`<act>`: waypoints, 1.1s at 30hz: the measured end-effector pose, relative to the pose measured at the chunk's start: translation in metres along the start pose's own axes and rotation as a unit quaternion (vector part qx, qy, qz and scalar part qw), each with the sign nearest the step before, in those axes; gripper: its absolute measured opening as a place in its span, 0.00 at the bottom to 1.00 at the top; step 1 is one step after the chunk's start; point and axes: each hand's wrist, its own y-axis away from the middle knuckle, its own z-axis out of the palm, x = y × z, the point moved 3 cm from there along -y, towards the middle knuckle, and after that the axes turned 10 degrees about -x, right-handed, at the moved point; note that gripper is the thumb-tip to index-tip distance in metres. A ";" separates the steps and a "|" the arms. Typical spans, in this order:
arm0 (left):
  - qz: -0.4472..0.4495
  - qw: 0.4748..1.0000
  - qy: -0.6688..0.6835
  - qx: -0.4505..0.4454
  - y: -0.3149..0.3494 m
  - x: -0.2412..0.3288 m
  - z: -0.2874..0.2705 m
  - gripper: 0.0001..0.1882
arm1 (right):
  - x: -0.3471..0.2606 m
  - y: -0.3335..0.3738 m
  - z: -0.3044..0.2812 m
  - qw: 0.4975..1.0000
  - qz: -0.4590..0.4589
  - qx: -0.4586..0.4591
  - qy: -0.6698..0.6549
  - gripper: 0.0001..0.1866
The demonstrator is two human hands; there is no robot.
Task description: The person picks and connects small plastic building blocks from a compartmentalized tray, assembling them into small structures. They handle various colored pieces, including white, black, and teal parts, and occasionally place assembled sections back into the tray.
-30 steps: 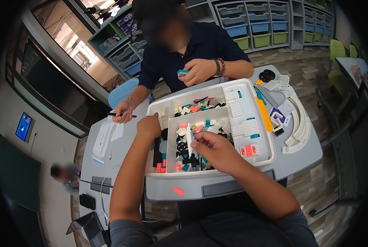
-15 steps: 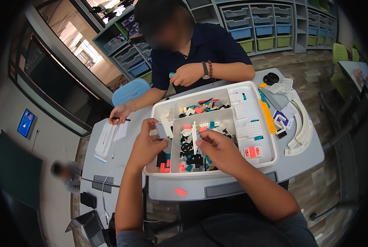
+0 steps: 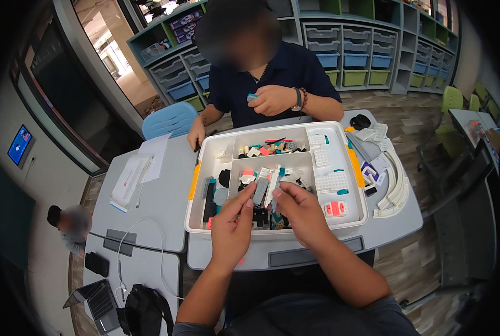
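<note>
I see the left hand (image 3: 232,228) pinching a flat grey plastic piece (image 3: 259,191) near the long white plastic beam (image 3: 272,183) which the right hand (image 3: 301,208) pinches, probably so both are well visible.

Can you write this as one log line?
left hand holds gray piece | right hand holds long white piece | beneath: white tray with loose bricks | opposite: co-worker's hand holds teal piece
</note>
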 end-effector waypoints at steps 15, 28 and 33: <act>-0.029 0.935 0.352 0.011 -0.003 0.020 -0.004 0.20 | -0.004 0.012 0.011 0.999 -0.007 -0.044 -0.014 0.22; -0.096 0.937 0.334 -0.014 0.003 0.018 -0.002 0.20 | -0.002 0.011 0.012 1.000 -0.008 -0.009 0.011 0.19; -0.098 0.936 0.338 -0.006 0.004 0.018 -0.001 0.19 | -0.007 0.013 0.014 0.998 -0.040 0.034 0.018 0.16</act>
